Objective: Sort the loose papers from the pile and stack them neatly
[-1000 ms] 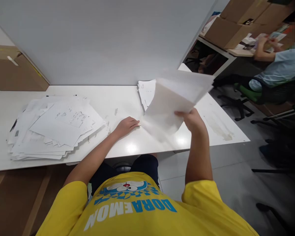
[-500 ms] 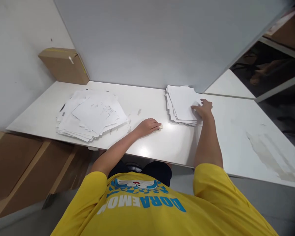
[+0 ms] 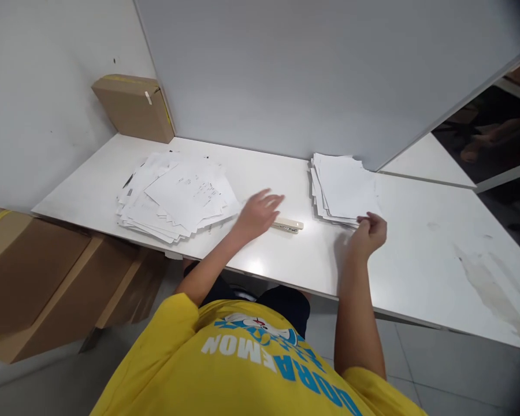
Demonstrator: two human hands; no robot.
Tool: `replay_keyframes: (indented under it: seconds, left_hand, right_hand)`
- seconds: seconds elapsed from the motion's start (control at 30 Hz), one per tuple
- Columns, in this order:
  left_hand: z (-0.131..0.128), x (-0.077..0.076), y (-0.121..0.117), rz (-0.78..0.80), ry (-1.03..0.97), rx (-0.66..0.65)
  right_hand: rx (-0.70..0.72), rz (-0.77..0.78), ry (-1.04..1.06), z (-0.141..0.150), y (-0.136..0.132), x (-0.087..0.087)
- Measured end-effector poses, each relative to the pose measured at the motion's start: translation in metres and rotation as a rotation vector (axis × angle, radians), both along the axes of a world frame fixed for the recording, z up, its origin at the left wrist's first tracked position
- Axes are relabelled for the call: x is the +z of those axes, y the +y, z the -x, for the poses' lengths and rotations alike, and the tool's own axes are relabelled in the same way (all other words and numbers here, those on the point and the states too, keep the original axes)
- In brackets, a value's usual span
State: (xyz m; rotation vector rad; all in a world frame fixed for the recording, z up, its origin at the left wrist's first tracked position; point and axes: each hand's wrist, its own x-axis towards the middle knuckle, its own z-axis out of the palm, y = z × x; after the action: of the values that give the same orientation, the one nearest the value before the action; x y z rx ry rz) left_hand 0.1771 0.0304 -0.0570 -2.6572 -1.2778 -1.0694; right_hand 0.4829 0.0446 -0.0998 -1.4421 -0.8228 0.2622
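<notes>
A cream-coloured stapler lies on the white table, its rear end partly hidden by my left hand. That hand is just off the stapler, fingers spread and holding nothing. My right hand is at the near right corner of a stack of white paper, with thumb and curled fingers closed on the paper's edge; how many sheets they pinch I cannot tell. To the left, a wider, untidy pile of printed papers lies fanned out.
A cardboard box stands at the table's back left corner against a grey partition. More cardboard boxes are below the left edge. The white table has a worn brownish patch at right.
My left hand has lifted off the stapler and spread its fingers. My right hand has moved from the stack's right side to its near corner and closed there. The view has shifted.
</notes>
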Motion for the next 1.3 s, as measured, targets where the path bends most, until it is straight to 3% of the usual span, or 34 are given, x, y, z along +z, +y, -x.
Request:
replay_keyframes:
  seconds: [0.07,0.13,0.2,0.3,0.43,0.53,0.63,0.73,0.9,1.0,1.1,1.2,1.3]
  left_hand:
    - [0.043,0.007,-0.029,0.003,-0.022,0.312]
    - [0.087,0.003,-0.057,0.056,-0.013,0.581]
    - [0.123,-0.009,-0.080,0.104,0.001,0.729]
    - [0.151,-0.025,-0.098,0.086,0.027,0.735]
    - [0.156,-0.026,-0.107,0.040,-0.021,0.665]
    - [0.150,-0.021,-0.117,-0.034,-0.010,0.620]
    - [0.143,-0.022,-0.134,-0.103,0.026,0.573]
    - [0.136,-0.028,-0.148,-0.070,0.056,0.510]
    - [0.131,-0.037,-0.158,-0.037,0.075,0.433]
    - [0.138,-0.031,-0.164,-0.073,0.066,0.451]
    - [0.157,-0.013,-0.166,-0.031,0.012,0.425]
    - [0.182,0.009,-0.150,0.056,-0.093,0.616]
    - [0.200,0.027,-0.115,0.337,-0.188,0.859]
  right_hand:
    - [0.114,0.072,-0.002,0.017,-0.023,-0.001]
    - [0.170,0.109,0.024,0.034,-0.047,-0.003]
    - [0.196,0.101,0.014,0.055,-0.068,-0.003]
    - [0.351,0.102,-0.039,0.094,-0.090,0.003]
    - [0.716,0.170,0.018,0.150,-0.107,0.018]
    - [1.011,0.297,0.196,0.182,-0.111,0.028]
    - [1.184,0.426,0.502,0.200,-0.108,0.032]
    - [1.241,0.502,0.739,0.210,-0.099,0.031]
    - [1.376,0.534,0.801,0.233,-0.085,0.036]
    - [1.293,0.573,0.784,0.247,-0.081,0.039]
    - [1.216,0.577,0.770,0.258,-0.078,0.040]
    - [1.219,0.588,0.828,0.267,-0.079,0.040]
    - [1.197,0.589,0.874,0.276,-0.081,0.041]
